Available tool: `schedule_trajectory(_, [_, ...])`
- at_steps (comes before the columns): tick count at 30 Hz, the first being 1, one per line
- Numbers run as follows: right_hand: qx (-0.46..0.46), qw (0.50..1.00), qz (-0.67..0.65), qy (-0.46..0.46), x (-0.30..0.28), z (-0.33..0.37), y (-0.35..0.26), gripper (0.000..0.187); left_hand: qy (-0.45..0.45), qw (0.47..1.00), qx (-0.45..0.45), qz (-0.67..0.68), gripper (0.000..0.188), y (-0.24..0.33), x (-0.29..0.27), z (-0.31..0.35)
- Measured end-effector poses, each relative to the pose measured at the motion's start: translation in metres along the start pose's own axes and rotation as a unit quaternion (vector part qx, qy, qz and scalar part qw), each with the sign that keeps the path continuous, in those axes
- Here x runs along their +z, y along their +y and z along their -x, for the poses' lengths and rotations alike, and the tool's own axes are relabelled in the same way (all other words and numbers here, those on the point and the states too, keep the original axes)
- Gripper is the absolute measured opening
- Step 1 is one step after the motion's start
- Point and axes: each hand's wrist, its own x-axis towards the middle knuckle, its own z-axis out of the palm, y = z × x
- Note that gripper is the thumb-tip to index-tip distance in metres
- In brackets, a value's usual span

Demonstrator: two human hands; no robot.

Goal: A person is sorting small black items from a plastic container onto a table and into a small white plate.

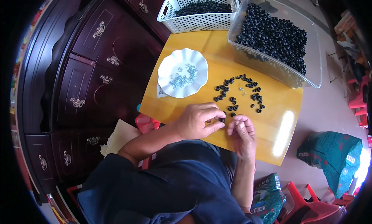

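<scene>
Between the thumb and fingers of my left hand (198,120) is a small round black plastic part (222,120), held just over the near side of the yellow table. Close beside it, my right hand (243,135) is closed, thumb against curled fingers; whatever it pinches is too small to make out. Loose black parts (233,108) like the held one lie scattered in an arc beyond my hands. A few tiny clear or metallic pieces (241,89) lie among them. Left of these stands a white scalloped plate (166,77) bearing many small silvery springs (185,77).
A white perforated basket (193,25) and a large clear bin (267,65), both with black parts, stand at the table's (267,135) far side. Dark wooden cabinets (104,42) flank the left. Green bags (329,158) and a red chair (310,204) are at the right.
</scene>
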Motion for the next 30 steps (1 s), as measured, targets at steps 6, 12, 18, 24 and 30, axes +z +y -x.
schedule_trajectory(6, [0.002, 0.998, 0.038, -0.041, -0.002, 0.001, 0.001, 0.030, -0.006, 0.994, 0.101, -0.029, 0.024, 0.008, 0.011, -0.015])
schedule_trajectory(12, [-0.002, 1.000, -0.022, -0.001, -0.009, -0.001, 0.000, 0.022, -0.069, 0.994, 0.074, 0.031, 0.027, 0.013, 0.012, -0.031])
schedule_trajectory(18, [-0.030, 0.990, -0.133, 0.038, -0.014, -0.003, -0.007, 0.023, -0.046, 0.997, 0.046, -0.042, 0.020, -0.024, 0.019, -0.066])
schedule_trajectory(24, [-0.034, 0.991, -0.117, 0.061, -0.015, -0.005, -0.006, 0.027, -0.087, 0.974, 0.084, -0.192, 0.019, -0.039, 0.037, -0.089])
schedule_trajectory(30, [-0.039, 0.991, -0.116, 0.048, -0.014, -0.005, -0.006, 0.027, -0.110, 0.950, 0.133, -0.260, 0.008, -0.057, 0.049, -0.098])
